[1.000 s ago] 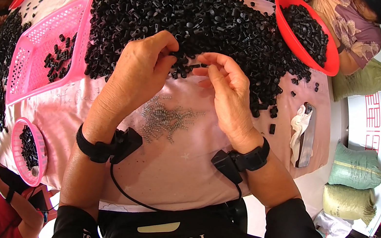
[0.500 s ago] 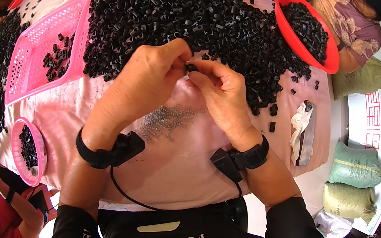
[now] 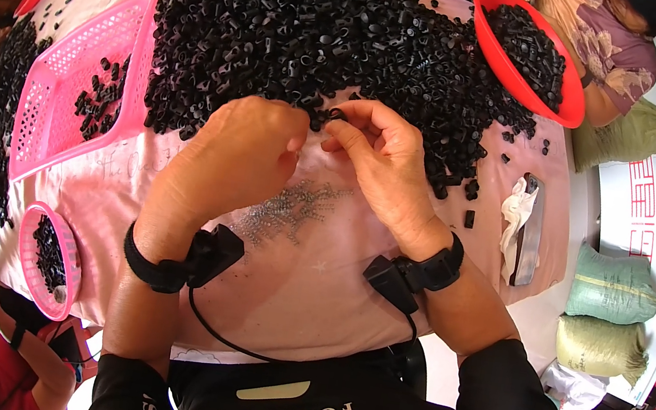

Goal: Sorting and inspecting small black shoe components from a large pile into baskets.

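Observation:
My right hand pinches a small black plastic piece between thumb and forefinger, just at the near edge of a big pile of similar black pieces. To its left, my left hand is closed with the fingers curled under; whatever they may hold is hidden. The two hands are slightly apart. Below them, many tiny silvery metal bits lie scattered on the pink cloth. Both wrists carry black straps with small boxes.
At the left stand a pink rectangular basket and a round pink basket with black pieces. A red basin sits far right by another person. A phone and crumpled tissue lie at the right; sacks stand beyond.
My left hand has drawn away from the black piece, down and left, and its knuckles have turned. The right hand has stayed nearly in place, still pinching the piece.

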`<state>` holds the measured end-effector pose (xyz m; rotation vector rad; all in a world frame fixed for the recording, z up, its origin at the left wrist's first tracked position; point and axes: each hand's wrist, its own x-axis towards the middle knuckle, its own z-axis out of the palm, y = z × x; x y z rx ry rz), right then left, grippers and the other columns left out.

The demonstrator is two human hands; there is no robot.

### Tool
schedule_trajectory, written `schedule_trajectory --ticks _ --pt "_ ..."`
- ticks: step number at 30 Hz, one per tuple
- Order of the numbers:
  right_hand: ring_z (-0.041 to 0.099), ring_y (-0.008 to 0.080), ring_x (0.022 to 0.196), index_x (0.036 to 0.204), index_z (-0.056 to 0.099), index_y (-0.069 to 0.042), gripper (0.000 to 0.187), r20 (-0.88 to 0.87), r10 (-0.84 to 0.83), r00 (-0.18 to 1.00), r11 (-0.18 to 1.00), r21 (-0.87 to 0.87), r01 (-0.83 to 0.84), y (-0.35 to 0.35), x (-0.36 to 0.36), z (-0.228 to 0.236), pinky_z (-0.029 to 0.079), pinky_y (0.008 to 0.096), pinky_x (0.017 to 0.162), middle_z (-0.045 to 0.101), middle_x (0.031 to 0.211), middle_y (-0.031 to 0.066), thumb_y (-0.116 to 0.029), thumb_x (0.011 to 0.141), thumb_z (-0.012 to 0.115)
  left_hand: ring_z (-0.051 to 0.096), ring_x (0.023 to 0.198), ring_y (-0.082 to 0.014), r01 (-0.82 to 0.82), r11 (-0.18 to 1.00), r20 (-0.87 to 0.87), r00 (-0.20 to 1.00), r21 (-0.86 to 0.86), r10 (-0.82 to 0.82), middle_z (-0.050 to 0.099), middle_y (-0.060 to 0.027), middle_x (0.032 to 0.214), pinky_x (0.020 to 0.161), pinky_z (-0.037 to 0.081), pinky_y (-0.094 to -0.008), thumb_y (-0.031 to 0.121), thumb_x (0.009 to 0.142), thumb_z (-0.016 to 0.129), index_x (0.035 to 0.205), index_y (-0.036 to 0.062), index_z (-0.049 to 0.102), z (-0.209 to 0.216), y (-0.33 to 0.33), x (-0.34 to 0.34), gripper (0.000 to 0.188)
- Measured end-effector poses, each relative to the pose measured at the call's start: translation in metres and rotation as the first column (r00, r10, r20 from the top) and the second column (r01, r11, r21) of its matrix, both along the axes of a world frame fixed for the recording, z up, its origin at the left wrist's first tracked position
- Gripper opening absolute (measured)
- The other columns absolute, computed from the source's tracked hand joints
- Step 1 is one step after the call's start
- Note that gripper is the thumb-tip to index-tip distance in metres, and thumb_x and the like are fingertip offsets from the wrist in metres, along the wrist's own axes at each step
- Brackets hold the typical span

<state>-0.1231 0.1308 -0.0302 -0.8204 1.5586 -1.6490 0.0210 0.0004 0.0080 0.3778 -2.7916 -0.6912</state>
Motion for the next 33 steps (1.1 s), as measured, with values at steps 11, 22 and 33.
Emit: schedule_trajectory --ticks 11,22,33 --pt "0.068 0.0071 0.079 0.109 0.067 0.003 0.016 -0.032 0.058 0.998 0.998 -0.013 -0.059 0.0 0.001 -0.003 0.057 0.0209 0.071 0.071 0.093 0.0039 -0.002 0.094 0.07 0.07 0.072 -0.022 -0.05 0.983 -0.295 0.95 0.176 0.101 0.069 -0.0146 0.079 0.065 0.053 -0.0317 -0.006 0.083 0.063 0.094 -0.0029 0.065 0.007 0.004 -0.016 0.012" --pt "0.068 0.0076 0.076 0.108 0.068 0.003 0.015 -0.017 0.058 0.998 0.998 -0.012 -0.058 0.001 0.002 0.0 0.058 0.0225 0.068 0.072 0.09 0.0049 -0.002 0.094 0.069 0.071 0.08 -0.0343 -0.074 0.988 -0.342 0.933 0.133 0.116 0.07 -0.017 0.087 0.07 0.056 -0.0365 -0.005 0.086 0.064 0.097 -0.001 0.069 0.007 0.014 -0.023 0.013" --pt "0.068 0.0078 0.076 0.107 0.068 0.004 0.014 0.006 0.053 0.999 0.999 -0.011 -0.053 0.001 0.003 0.0 0.058 0.0229 0.068 0.072 0.09 0.0054 -0.001 0.094 0.069 0.072 0.082 -0.0335 -0.088 0.992 -0.287 0.951 0.094 0.111 0.072 -0.0174 0.088 0.071 0.056 -0.0375 -0.003 0.087 0.065 0.099 0.0 0.07 0.01 0.015 -0.021 0.013"
